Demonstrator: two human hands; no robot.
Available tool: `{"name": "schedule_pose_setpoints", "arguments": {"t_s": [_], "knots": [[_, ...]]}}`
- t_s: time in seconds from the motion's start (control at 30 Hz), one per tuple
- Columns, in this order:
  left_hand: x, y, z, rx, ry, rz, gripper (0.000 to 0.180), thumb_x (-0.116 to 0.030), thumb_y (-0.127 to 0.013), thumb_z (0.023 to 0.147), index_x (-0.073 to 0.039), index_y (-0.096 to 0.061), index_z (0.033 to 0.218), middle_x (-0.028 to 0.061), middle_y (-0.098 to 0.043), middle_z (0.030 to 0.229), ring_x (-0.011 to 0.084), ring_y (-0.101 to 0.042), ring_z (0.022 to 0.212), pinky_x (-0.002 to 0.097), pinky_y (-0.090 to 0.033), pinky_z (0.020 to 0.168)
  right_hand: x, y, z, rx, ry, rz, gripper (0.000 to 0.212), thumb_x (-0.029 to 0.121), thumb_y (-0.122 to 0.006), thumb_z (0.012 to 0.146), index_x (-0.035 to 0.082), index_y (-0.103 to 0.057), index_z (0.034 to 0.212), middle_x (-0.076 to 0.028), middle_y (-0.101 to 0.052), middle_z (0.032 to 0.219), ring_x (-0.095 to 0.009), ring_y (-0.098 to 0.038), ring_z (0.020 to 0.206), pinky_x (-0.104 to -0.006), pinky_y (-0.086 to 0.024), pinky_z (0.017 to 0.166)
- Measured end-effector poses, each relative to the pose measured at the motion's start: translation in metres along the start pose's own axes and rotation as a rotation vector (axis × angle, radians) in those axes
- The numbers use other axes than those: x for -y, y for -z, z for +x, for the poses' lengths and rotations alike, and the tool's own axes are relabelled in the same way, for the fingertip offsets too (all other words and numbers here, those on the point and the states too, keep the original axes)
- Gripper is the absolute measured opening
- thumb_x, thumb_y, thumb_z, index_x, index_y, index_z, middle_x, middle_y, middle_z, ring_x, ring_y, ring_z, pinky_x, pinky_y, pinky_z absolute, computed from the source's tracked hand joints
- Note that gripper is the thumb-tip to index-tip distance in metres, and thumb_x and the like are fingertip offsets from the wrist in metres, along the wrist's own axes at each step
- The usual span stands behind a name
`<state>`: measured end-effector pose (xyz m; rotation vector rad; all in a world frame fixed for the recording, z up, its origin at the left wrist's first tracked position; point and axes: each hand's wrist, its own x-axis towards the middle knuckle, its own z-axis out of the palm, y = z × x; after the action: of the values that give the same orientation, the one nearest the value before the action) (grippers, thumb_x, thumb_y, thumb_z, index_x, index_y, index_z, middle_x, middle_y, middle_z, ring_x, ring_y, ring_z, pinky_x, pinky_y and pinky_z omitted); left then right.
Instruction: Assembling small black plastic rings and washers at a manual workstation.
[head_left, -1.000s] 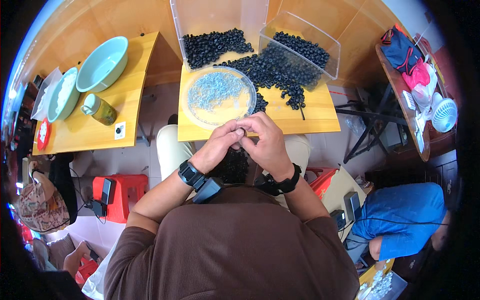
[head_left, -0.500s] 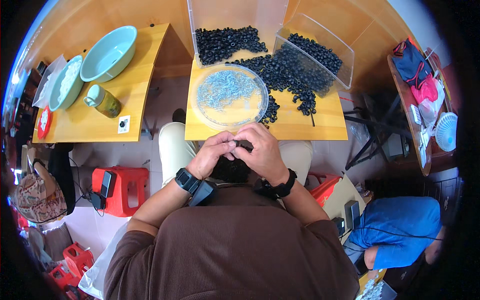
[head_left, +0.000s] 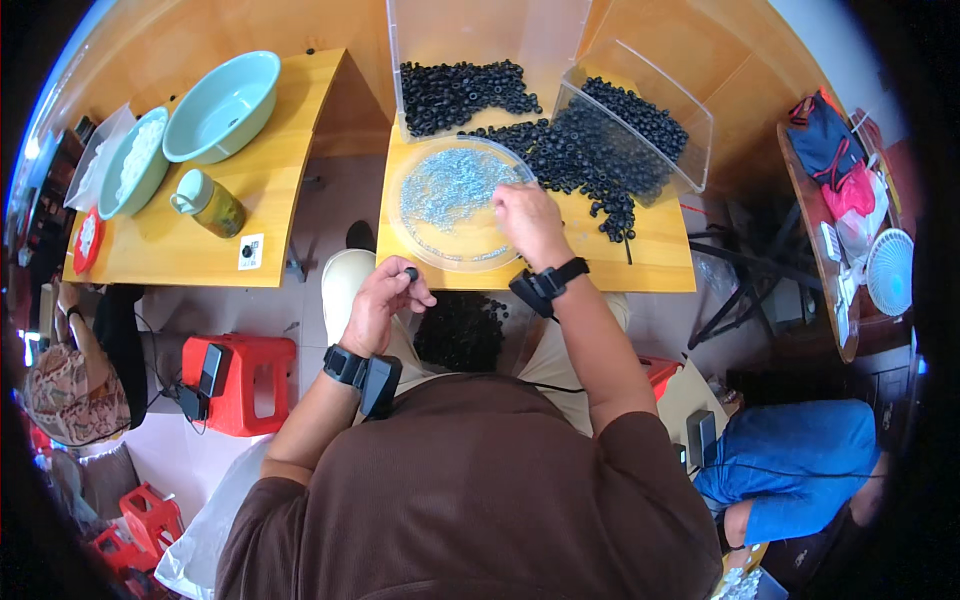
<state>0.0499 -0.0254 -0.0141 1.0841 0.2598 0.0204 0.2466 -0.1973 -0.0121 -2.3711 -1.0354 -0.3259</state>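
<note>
My left hand (head_left: 378, 305) is closed, holding a small round black part (head_left: 411, 273) between thumb and fingers just off the table's front edge. Over the right side of a shallow round clear tray (head_left: 408, 246), my right hand (head_left: 533, 222) has its fingertips pressed together; whatever is in them is too small to make out. Many tiny silvery-blue pieces (head_left: 445, 190) lie spread in that tray. Loose black round parts (head_left: 545, 150), some showing a hole, are heaped behind and to the right of it. More black parts (head_left: 460, 335) fill a container low between my knees.
Two clear plastic boxes (head_left: 690, 110) lie tipped at the table's back, black parts spilling out. On the left table stand a pale green basin (head_left: 215, 125), another holding white pieces, and a bottle (head_left: 213, 205). A person in blue (head_left: 800, 465) sits at the right.
My hands were together in front of the tray. They have parted: the right reached forward over the tray, the left drew back left, with the black part now showing in it.
</note>
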Motion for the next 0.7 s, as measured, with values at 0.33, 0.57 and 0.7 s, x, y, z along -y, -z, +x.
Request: {"name": "schedule_pose_setpoints", "arguments": {"t_s": [0.33, 0.57, 0.7], "knots": [[0.002, 0.019, 0.003, -0.073, -0.025, 0.069, 0.021, -0.027, -0.049, 0.092, -0.007, -0.053, 0.093, 0.0062, -0.06, 0.079, 0.0196, -0.063, 0.073, 0.0283, -0.047, 0.067, -0.021, 0.025, -0.037, -0.153, -0.178, 0.084, 0.004, 0.011, -0.06, 0.077, 0.009, -0.063, 0.078, -0.01, -0.062, 0.077, -0.031, -0.059, 0.076, -0.0417, -0.048, 0.069], [-0.001, 0.008, 0.01, -0.055, -0.012, 0.105, 0.016, -0.022, -0.047, 0.092, -0.008, -0.054, 0.092, 0.0044, -0.061, 0.078, 0.017, -0.062, 0.073, 0.0267, -0.046, 0.068, -0.077, 0.07, -0.078, -0.295, -0.5, 0.309, 0.01, 0.007, -0.065, 0.08, 0.005, -0.065, 0.089, -0.006, -0.066, 0.08, -0.017, -0.061, 0.068, -0.0287, -0.048, 0.064], [0.0, 0.011, 0.013, -0.071, -0.016, 0.126, 0.016, -0.022, -0.047, 0.092, -0.007, -0.053, 0.093, 0.0052, -0.061, 0.079, 0.017, -0.061, 0.072, 0.0267, -0.046, 0.067, 0.011, 0.157, -0.067, -0.692, -0.173, 0.66, 0.02, -0.001, -0.064, 0.08, 0.001, -0.062, 0.1, -0.003, -0.062, 0.095, -0.01, -0.057, 0.083, -0.0243, -0.045, 0.076]]}}
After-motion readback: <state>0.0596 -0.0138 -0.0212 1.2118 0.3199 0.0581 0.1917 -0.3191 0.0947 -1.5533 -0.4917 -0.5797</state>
